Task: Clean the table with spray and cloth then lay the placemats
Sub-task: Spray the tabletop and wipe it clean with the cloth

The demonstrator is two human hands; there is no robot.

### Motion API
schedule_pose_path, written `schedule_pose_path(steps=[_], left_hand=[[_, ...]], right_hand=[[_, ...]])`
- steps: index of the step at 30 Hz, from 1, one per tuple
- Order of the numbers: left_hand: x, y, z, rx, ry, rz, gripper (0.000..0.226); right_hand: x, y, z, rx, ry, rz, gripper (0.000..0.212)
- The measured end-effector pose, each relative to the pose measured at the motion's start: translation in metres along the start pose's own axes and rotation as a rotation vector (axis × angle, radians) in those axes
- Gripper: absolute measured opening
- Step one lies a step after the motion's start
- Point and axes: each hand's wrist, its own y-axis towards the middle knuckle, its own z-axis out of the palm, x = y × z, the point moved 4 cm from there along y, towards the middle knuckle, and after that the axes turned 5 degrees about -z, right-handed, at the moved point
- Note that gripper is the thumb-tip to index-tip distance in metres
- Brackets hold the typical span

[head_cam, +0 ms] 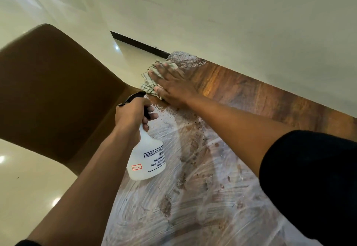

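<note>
The right hand (172, 83) presses flat, fingers straight, on the checked cloth (149, 80) at the desk (241, 95) corner. The left hand (131, 114) grips the spray bottle (147, 160) (white, black trigger) nearby.

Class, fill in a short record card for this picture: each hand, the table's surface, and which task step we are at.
left hand: grips the spray bottle by its trigger head
right hand: presses flat on the checked cloth at the table's far end
table: wooden, wet streaks and droplets across the near part
chair: brown, beside the table
step: wiping; no placemats in view
</note>
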Motion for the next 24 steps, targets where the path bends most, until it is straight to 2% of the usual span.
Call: schedule_pose_path(steps=[3,7,9,11,15,18,20,24], left_hand=[[-0.001,-0.001,0.002,0.035,-0.002,-0.004,0.014],[-0.001,-0.003,0.000,0.036,-0.017,0.001,0.010],[-0.004,-0.004,-0.004,0.018,-0.012,0.009,0.009],[-0.006,-0.004,-0.006,0.002,-0.010,0.010,0.009],[-0.009,-0.006,0.001,0.007,0.009,0.018,0.008],[-0.012,-0.010,0.010,0.017,0.017,0.020,0.013],[-0.013,-0.012,0.013,0.023,0.020,0.021,0.016],[-0.009,-0.016,0.015,0.036,0.035,0.020,0.013]], right_hand=[[-0.031,0.006,-0.013,-0.016,-0.007,0.099,0.064],[-0.075,0.011,-0.031,-0.079,0.058,0.447,0.064],[-0.074,0.015,-0.032,-0.107,0.101,0.534,0.064],[-0.055,0.018,-0.025,-0.123,0.101,0.503,0.065],[-0.015,0.013,-0.008,-0.046,0.035,0.196,0.066],[-0.022,0.006,-0.010,-0.004,0.034,0.077,0.065],[-0.036,0.001,-0.016,-0.023,0.033,0.122,0.066],[-0.065,-0.030,-0.015,-0.178,0.107,0.502,0.065]])
